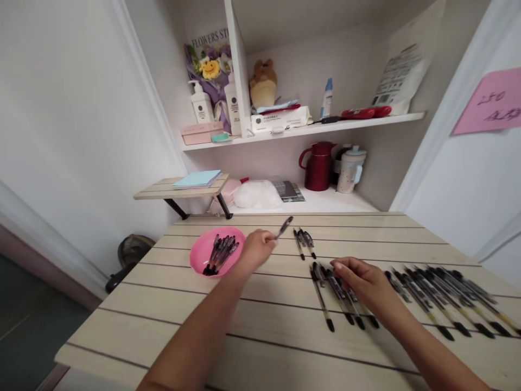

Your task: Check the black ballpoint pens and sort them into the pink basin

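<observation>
The left hand (pixel 258 245) covers one end of its pen (pixel 285 226). The right hand (pixel 364 278) hides parts of the middle pens (pixel 322 300); whether its fingertips grip one cannot be told. Both forearms (pixel 203 326) are cut off by the bottom edge. The rightmost pens (pixel 445 293) are too blurred to count. The right edge crops the pink note (pixel 484 106). A divider (pixel 237 60) hides the end of the poster's lettering (pixel 210 37). Print on the white pouch (pixel 401 73) is unreadable. The jug (pixel 318 168) and cup (pixel 349 171) mostly cover something dark (pixel 337 163).
</observation>
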Available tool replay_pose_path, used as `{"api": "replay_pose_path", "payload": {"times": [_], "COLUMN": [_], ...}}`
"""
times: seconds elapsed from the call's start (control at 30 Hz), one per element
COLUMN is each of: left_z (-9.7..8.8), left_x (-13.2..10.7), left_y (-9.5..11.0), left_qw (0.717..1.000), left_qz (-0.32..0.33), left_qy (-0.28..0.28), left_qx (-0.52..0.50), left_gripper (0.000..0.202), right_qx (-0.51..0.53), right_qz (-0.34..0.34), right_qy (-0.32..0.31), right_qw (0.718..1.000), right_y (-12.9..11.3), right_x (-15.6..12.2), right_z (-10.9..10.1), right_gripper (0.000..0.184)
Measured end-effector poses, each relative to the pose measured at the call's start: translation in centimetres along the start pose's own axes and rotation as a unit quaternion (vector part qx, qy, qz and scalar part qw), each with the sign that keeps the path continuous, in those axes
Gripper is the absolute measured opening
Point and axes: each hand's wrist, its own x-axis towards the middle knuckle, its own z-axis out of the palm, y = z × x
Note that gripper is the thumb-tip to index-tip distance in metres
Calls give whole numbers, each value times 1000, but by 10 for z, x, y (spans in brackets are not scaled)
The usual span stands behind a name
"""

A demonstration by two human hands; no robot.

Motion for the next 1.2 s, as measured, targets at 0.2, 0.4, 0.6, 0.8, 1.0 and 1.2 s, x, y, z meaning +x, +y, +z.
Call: {"api": "replay_pose_path", "payload": {"times": [0.2, 0.4, 0.6, 0.8, 1.0, 1.2], "left_z": [-69, -78, -70, -63, -38, 30], "left_x": [-12, -26, -30, -31, -19, -1], "left_y": [-55, -83, -84, -75, -39, 6], "left_qw": [978, 943, 945, 957, 992, 971], "left_qz": [-144, -222, -205, -191, -111, -70], "left_qy": [2, -20, -9, 10, 10, -84], "left_qx": [152, 247, 256, 218, 58, -212], "left_gripper": [22, 14, 19, 16, 12, 23], "right_qx": [5, 16, 15, 23, -54, -303], "right_qz": [-4, 1, 3, 17, -6, -70], "right_qy": [25, 18, 12, 23, -4, -2], "right_qw": [1000, 1000, 1000, 999, 998, 951], "right_y": [7, 19, 18, 17, 14, -13], "right_x": [-5, 0, -2, -3, 16, 52], "right_z": [-1, 2, -1, -2, -7, -9], "right_gripper": [33, 34, 30, 30, 29, 24]}}
